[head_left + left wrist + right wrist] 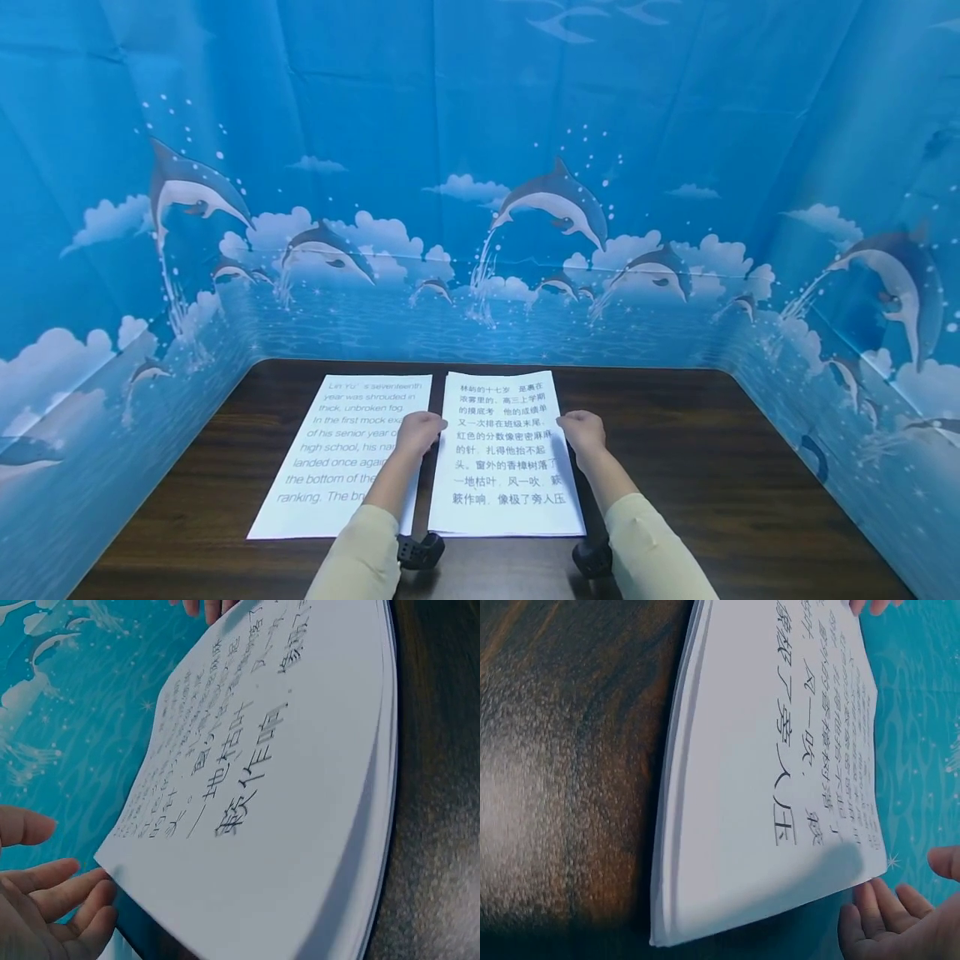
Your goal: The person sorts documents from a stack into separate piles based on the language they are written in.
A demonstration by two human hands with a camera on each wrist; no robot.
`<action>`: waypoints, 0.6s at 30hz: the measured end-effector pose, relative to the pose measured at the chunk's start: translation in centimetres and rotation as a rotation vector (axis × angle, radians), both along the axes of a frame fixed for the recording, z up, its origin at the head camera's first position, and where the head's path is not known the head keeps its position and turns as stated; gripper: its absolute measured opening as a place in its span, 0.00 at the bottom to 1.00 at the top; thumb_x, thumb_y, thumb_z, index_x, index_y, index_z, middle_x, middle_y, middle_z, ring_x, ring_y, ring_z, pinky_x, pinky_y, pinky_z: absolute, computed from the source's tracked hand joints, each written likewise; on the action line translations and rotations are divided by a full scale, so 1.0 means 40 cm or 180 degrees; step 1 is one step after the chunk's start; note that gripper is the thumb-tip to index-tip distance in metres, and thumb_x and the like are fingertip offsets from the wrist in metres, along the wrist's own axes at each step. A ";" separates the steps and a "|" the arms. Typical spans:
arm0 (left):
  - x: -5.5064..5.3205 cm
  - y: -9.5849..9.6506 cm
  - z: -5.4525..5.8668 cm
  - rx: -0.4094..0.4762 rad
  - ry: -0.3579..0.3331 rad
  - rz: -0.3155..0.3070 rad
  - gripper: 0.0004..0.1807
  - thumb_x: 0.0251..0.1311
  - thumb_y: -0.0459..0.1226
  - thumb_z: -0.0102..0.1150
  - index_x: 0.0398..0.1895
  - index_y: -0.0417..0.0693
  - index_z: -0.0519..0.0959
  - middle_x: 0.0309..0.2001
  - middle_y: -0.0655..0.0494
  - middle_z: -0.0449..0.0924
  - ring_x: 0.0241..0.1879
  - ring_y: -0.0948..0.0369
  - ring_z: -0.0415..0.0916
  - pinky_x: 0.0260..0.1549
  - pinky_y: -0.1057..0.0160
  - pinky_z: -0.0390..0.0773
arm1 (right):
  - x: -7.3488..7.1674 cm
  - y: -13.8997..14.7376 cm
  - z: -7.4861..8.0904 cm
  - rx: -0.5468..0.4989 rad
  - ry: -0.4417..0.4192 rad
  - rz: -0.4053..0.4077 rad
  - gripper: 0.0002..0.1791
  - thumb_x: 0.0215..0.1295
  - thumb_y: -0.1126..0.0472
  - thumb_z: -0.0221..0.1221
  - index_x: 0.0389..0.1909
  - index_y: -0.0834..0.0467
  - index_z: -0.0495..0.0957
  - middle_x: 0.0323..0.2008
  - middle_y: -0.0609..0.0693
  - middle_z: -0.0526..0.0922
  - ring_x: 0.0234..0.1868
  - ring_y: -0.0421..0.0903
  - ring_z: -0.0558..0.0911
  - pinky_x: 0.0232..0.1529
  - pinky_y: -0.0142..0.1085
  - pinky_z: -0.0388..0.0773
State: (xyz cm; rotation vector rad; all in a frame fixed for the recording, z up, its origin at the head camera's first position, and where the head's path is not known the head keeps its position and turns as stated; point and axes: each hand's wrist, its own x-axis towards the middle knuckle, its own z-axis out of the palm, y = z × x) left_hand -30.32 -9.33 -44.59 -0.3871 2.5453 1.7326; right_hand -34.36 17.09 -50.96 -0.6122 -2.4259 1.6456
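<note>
A stack of paper sheets (502, 457), printed with large Chinese text, lies between the two hands. Its layered edges show in both wrist views. My left hand (418, 433) is at the left edge of the stack; in the left wrist view its fingertips (96, 881) touch the paper's side, and the thumb stands apart. Opposite it, my right hand (585, 431) has its fingertips (866, 894) against the right edge, thumb also away from the paper. Left of the stack is a sheet with English text (330, 467), partly covered by the left forearm.
The dark wooden table (675, 450) carries both sets of paper. A blue curtain printed with dolphins (555, 200) surrounds its back and sides. Black wrist devices (420, 552) sit below both forearms, close to the stack's near edge.
</note>
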 end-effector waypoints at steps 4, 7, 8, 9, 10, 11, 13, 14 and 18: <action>-0.001 0.003 -0.001 0.0261 0.0072 0.0108 0.19 0.50 0.33 0.53 0.46 0.32 0.71 0.36 0.43 0.72 0.35 0.51 0.72 0.27 0.65 0.75 | 0.052 -0.023 0.075 -0.0241 -0.0002 -0.0062 0.17 0.58 0.60 0.52 0.47 0.65 0.69 0.44 0.62 0.71 0.45 0.59 0.71 0.41 0.49 0.69; 0.002 0.004 -0.007 0.0479 0.0090 0.0197 0.20 0.47 0.28 0.52 0.47 0.30 0.69 0.36 0.41 0.71 0.32 0.53 0.73 0.26 0.65 0.76 | 0.092 -0.040 0.130 -0.0364 -0.0066 -0.0090 0.17 0.58 0.65 0.51 0.48 0.67 0.68 0.45 0.64 0.70 0.46 0.60 0.70 0.44 0.48 0.68; 0.003 0.004 -0.011 0.0522 0.0076 0.0206 0.20 0.46 0.27 0.52 0.47 0.30 0.69 0.35 0.41 0.71 0.31 0.53 0.73 0.25 0.65 0.76 | 0.102 -0.043 0.141 -0.0355 -0.0071 -0.0093 0.17 0.56 0.67 0.51 0.47 0.68 0.69 0.44 0.65 0.70 0.46 0.60 0.70 0.44 0.48 0.68; 0.004 0.004 -0.015 0.0540 0.0047 0.0205 0.20 0.45 0.26 0.52 0.46 0.30 0.69 0.34 0.41 0.71 0.29 0.54 0.73 0.25 0.65 0.76 | 0.110 -0.046 0.150 -0.0347 -0.0068 -0.0088 0.17 0.54 0.69 0.51 0.46 0.70 0.69 0.43 0.66 0.70 0.45 0.61 0.70 0.44 0.49 0.67; 0.005 0.003 -0.019 0.0538 0.0033 0.0168 0.20 0.44 0.25 0.52 0.46 0.29 0.69 0.33 0.41 0.71 0.28 0.55 0.73 0.24 0.65 0.76 | 0.116 -0.046 0.154 -0.0309 -0.0095 -0.0090 0.16 0.53 0.70 0.51 0.44 0.70 0.70 0.42 0.66 0.71 0.43 0.60 0.71 0.43 0.48 0.68; 0.006 0.003 -0.024 0.0531 0.0015 0.0125 0.20 0.44 0.25 0.52 0.45 0.28 0.69 0.32 0.41 0.71 0.27 0.56 0.73 0.23 0.65 0.76 | 0.121 -0.046 0.155 -0.0273 -0.0121 -0.0094 0.16 0.51 0.71 0.51 0.43 0.71 0.71 0.41 0.66 0.72 0.42 0.60 0.71 0.43 0.47 0.68; 0.007 0.002 -0.033 0.0495 -0.0015 0.0038 0.19 0.43 0.24 0.52 0.43 0.27 0.70 0.29 0.42 0.71 0.24 0.57 0.72 0.21 0.66 0.76 | 0.125 -0.045 0.152 -0.0209 -0.0132 -0.0111 0.15 0.48 0.72 0.51 0.39 0.72 0.73 0.38 0.66 0.73 0.39 0.59 0.72 0.41 0.46 0.68; 0.007 0.002 -0.038 0.0466 -0.0016 -0.0024 0.19 0.42 0.24 0.51 0.42 0.27 0.70 0.28 0.42 0.70 0.23 0.57 0.72 0.20 0.66 0.76 | 0.127 -0.044 0.149 -0.0191 -0.0136 -0.0110 0.14 0.46 0.72 0.51 0.37 0.72 0.73 0.37 0.66 0.73 0.38 0.59 0.72 0.40 0.46 0.68; 0.011 0.005 -0.047 0.0266 0.0010 -0.0218 0.20 0.38 0.23 0.50 0.41 0.28 0.72 0.28 0.45 0.71 0.23 0.57 0.71 0.19 0.64 0.75 | 0.128 -0.042 0.138 -0.0173 -0.0170 -0.0099 0.13 0.46 0.72 0.51 0.35 0.72 0.74 0.34 0.65 0.74 0.36 0.58 0.73 0.38 0.46 0.69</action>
